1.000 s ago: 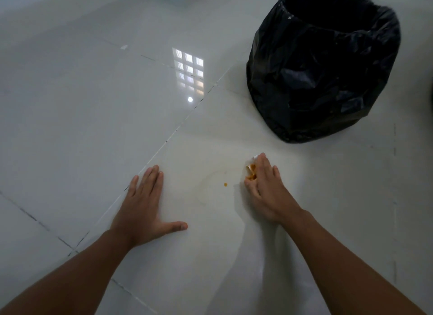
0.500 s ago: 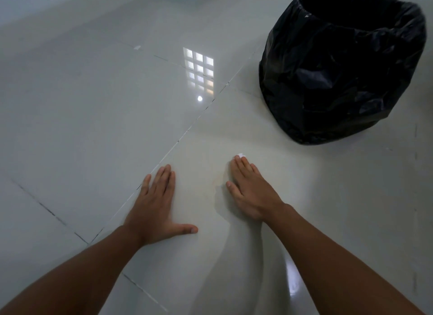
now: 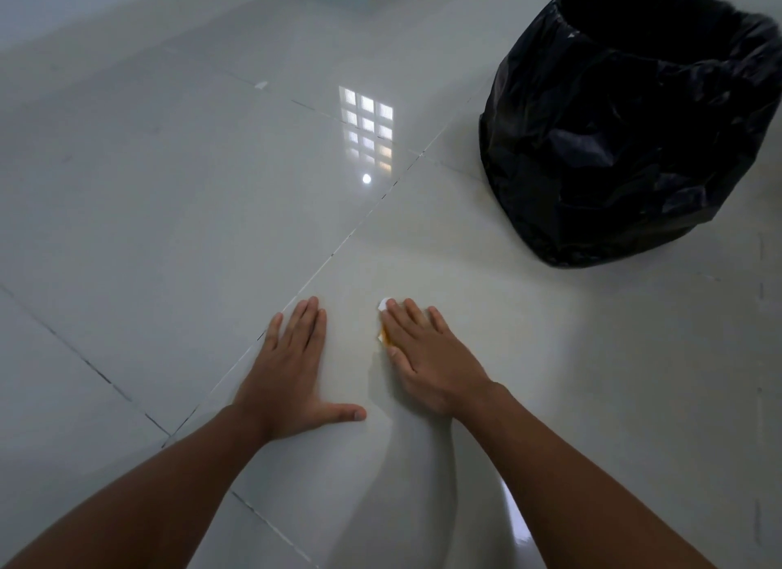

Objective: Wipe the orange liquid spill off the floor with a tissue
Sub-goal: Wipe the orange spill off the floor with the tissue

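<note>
The right hand (image 3: 427, 357) presses flat on a tissue (image 3: 384, 304), its grip pinning the orange-stained paper to the floor (image 3: 169, 187). The left hand (image 3: 292, 374) lies just beside it, fingers spread, holding nothing. A black bin bag (image 3: 626, 128) stands well apart, beyond the right hand.

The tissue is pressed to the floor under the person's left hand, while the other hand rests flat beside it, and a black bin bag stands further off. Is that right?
Not quite: the head view shows the tissue under the right hand, not the left. The left hand is the one lying flat on the floor beside it. The black bin bag does stand further off.
</note>
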